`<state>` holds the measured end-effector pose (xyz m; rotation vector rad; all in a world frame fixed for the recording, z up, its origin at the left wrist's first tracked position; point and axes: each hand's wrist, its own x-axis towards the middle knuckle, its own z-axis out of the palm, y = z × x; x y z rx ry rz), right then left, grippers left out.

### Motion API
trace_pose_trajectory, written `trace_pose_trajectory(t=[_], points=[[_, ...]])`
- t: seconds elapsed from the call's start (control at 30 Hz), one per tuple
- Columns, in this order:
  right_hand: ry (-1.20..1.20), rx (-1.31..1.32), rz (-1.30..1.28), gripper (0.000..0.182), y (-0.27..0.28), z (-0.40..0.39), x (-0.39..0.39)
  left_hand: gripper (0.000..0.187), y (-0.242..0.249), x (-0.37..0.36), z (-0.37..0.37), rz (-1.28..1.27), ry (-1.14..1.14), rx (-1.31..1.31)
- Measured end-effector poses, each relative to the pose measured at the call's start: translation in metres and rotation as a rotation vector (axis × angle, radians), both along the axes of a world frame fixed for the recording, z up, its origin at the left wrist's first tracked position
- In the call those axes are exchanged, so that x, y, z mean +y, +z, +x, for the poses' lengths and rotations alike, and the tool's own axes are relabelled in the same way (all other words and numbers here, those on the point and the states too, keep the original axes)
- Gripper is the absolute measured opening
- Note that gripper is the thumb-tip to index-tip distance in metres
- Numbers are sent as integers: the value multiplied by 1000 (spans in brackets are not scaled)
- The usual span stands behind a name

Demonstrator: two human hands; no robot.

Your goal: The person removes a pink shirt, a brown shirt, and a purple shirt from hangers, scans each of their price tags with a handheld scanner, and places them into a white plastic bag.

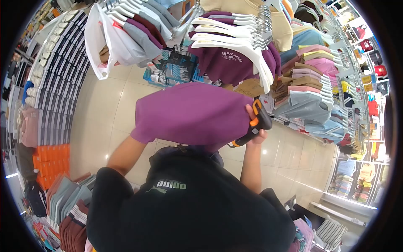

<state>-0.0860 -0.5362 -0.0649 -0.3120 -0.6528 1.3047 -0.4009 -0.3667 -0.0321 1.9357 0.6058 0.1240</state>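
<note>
A purple short-sleeved shirt [193, 111] is spread out in front of my chest. My left forearm [131, 153] goes in under the shirt at its left side, and the cloth hides the left hand and its fingers. At the shirt's right edge, my right hand [261, 135] is closed around a black-and-orange handheld device [263, 120], whose exact kind I cannot make out. The device is against the cloth. Just beyond the shirt, white hangers [228, 42] carry dark purple shirts [218, 63] with a printed chest logo.
A white plastic bag [103, 46] hangs at the upper left beside grey and maroon garments. Racks of pastel shirts [304, 105] line the right. Stacked shoe boxes [54, 92] and orange boxes [52, 161] stand left. Pale tiled floor [98, 113] runs between the racks.
</note>
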Motion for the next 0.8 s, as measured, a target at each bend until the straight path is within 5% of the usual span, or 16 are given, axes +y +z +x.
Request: trace_pose_trajectory(t=[0.5,0.6,0.8], points=[[-50,-49,29,89,15,14,-11,56,-28,12,-9,-499,78,-226],[2,40,204,94,22,11,-12,56,-33,9,-4,-587,111,-281],[106,95,-16,96,40,-9,-11,56,-33,-20,33,-665,46,-320]])
